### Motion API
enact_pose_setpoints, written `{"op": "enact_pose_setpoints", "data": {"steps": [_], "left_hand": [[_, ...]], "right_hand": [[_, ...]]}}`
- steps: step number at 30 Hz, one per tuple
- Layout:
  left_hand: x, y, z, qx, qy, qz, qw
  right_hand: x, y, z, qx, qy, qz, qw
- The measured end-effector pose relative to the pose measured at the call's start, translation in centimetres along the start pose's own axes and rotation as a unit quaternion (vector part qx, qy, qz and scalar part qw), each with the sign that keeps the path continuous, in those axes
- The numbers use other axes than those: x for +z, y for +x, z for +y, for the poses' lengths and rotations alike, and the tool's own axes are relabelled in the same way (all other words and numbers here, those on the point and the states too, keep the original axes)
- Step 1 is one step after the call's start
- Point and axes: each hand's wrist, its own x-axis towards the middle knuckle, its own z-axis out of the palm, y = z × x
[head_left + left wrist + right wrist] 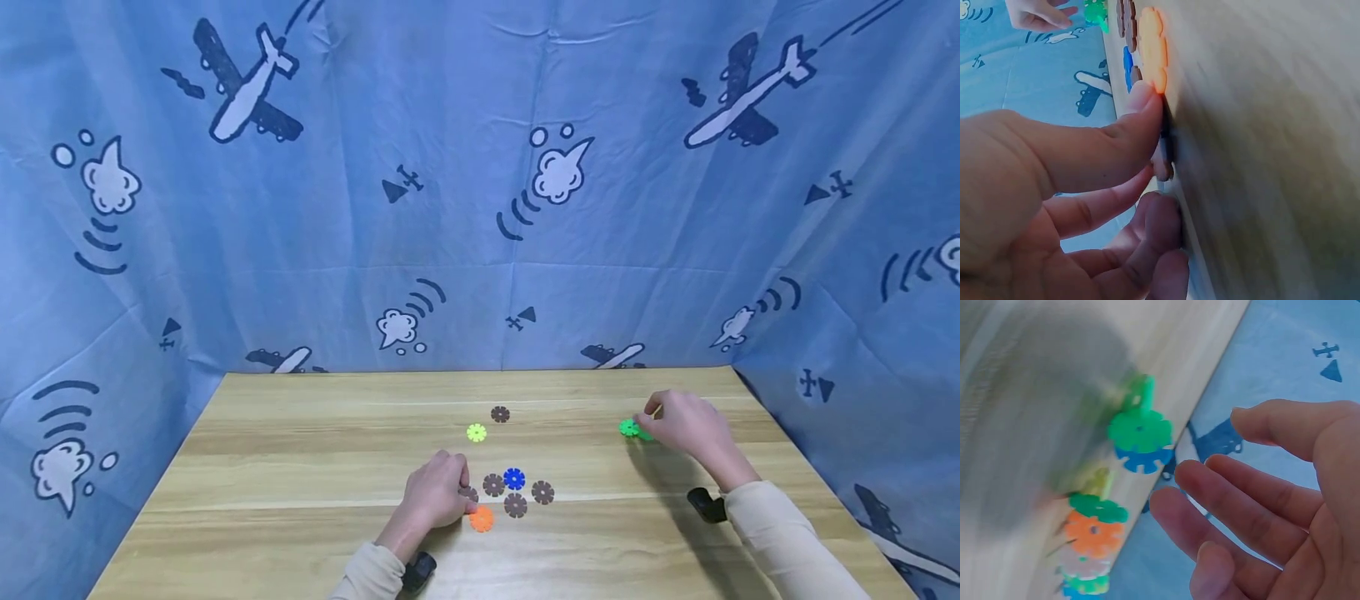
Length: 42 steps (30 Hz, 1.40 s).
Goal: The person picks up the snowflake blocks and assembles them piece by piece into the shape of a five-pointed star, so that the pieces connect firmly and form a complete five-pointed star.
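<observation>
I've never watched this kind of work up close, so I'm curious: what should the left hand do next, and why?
Probably a gentle pinch: the left hand could close its thumb and fingers on the brown disc, which lies between them. The thumb tip also reaches the orange disc, so care might avoid nudging that. I can't tell whether they grip yet.

From above, the head view faces forward and down; close, steeply tilted wrist views share its table (300,454) and curtain (450,225).
</observation>
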Motion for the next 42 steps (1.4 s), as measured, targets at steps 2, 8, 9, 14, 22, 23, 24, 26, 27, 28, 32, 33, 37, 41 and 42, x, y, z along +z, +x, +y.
{"op": "enact_pose_setpoints", "data": {"steps": [2,8,9,14,22,23,24,26,27,28,32,33,37,41,42], "left_hand": [[0.0,0.0,-0.1,0.0,0.002,-0.003,1.0],[-0.1,0.0,-0.5,0.007,-0.006,-0.005,0.9999],[-0.1,0.1,-0.5,0.008,-0.009,-0.005,0.9999],[-0.5,0.1,-0.5,0.007,-0.03,-0.019,0.9994],[-2.7,0.2,0.0,0.017,-0.08,-0.02,0.9965],[-3.1,0.2,0.2,0.022,-0.084,-0.012,0.9962],[-3.5,0.3,0.3,0.024,-0.088,-0.003,0.9958],[-4.4,0.3,0.6,0.033,-0.101,0.018,0.9942],[-4.8,0.2,0.7,0.037,-0.107,0.03,0.9931],[-5.2,0.2,0.9,0.041,-0.11,0.044,0.9922],[-6.4,-0.2,1.3,0.055,-0.117,0.103,0.9862],[-6.6,-0.3,1.4,0.054,-0.124,0.114,0.9842],[-7.2,-0.6,1.7,0.055,-0.151,0.151,0.9753],[-7.5,-0.8,2.0,0.061,-0.162,0.166,0.9709],[-7.6,-0.8,2.0,0.063,-0.161,0.167,0.9708]], "right_hand": [[-0.2,0.2,-0.4,-0.005,0.003,0.004,1.0],[-0.7,0.4,-1.9,-0.025,0.017,0.019,0.9994],[-0.8,0.4,-2.2,-0.036,0.021,0.028,0.9987],[-0.9,0.8,-4.0,-0.095,0.047,0.08,0.9911],[-1.8,1.5,-8.7,-0.137,0.071,0.105,0.9824],[-1.9,1.6,-9.4,-0.143,0.07,0.106,0.9816],[-1.9,1.8,-10.0,-0.149,0.069,0.105,0.9808],[-2.0,2.2,-11.4,-0.158,0.067,0.102,0.9799],[-2.0,2.4,-12.0,-0.161,0.066,0.099,0.9798],[-1.9,2.6,-12.7,-0.165,0.066,0.093,0.9797],[-1.5,3.8,-15.1,-0.178,0.055,0.072,0.9799],[-1.4,4.2,-15.7,-0.179,0.054,0.064,0.9802],[-0.7,5.8,-17.6,-0.172,0.033,0.013,0.9845],[0.8,7.3,-18.7,-0.15,0.0,-0.069,0.9863],[1.2,7.6,-18.8,-0.146,-0.009,-0.086,0.9855]]}}
